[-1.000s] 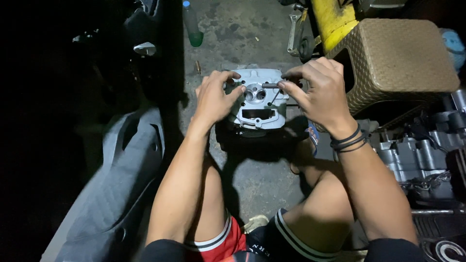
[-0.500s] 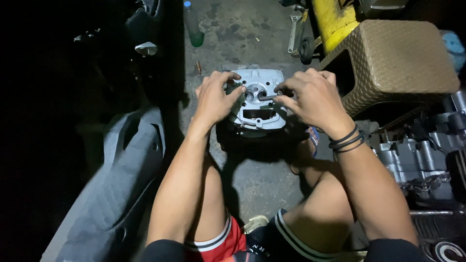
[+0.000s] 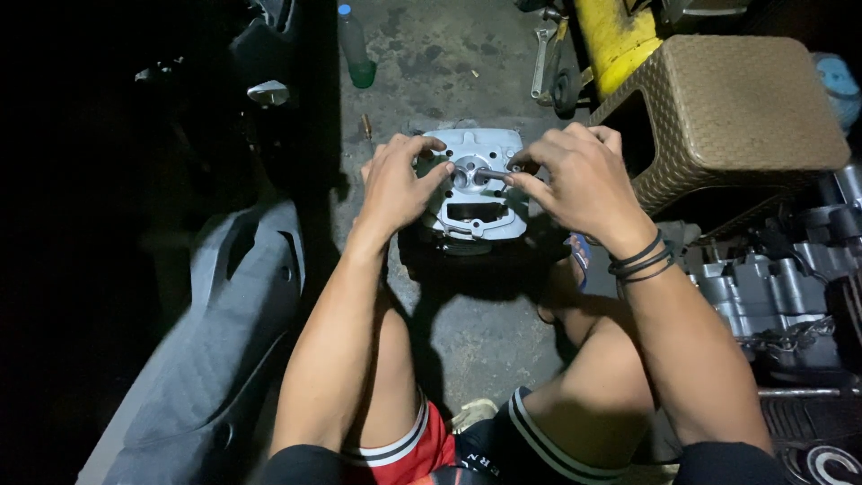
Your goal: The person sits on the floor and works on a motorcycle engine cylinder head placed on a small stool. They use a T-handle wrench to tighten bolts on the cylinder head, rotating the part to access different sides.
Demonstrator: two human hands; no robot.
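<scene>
Largest near you, the grey scooter body panel [image 3: 224, 332] lies along the left, and the woven brown stool [image 3: 736, 117] stands far right, with engine parts [image 3: 772, 287] crowding the right edge. Between your knees, the silver cylinder head [image 3: 474, 184] sits on the concrete floor [image 3: 485, 332], central so both hands reach it. Your left hand [image 3: 395, 184] braces its left edge, fingers curled against it. Your right hand [image 3: 575, 180] pinches a thin metal pin [image 3: 492, 173] at its centre. A green-bottomed bottle [image 3: 356, 47] stands far behind.
</scene>
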